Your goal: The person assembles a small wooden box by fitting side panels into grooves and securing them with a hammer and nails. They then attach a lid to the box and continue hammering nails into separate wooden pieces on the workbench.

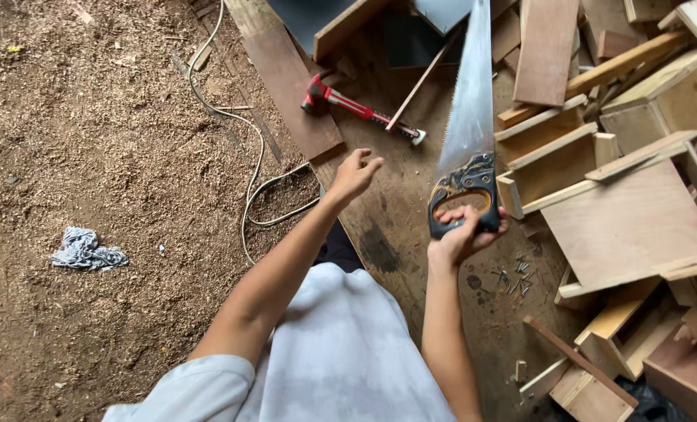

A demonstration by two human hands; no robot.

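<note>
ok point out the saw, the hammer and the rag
saw (467, 109), head view, middle of the blade
hammer (354, 106), head view, red handle
rag (86, 250), head view, middle of the crumpled cloth

Bare forearms, pale short-sleeved shirt

Both arms are uncovered from the left hand (354, 175) and right hand (462, 234) back to above the elbow. Behind the left hand, a short sleeve (207, 383) of pale grey-white cloth ends at the upper arm. The same loose shirt (340, 352) covers the torso between the arms, faintly smudged and creased. No gloves, watch or rings show.
</note>
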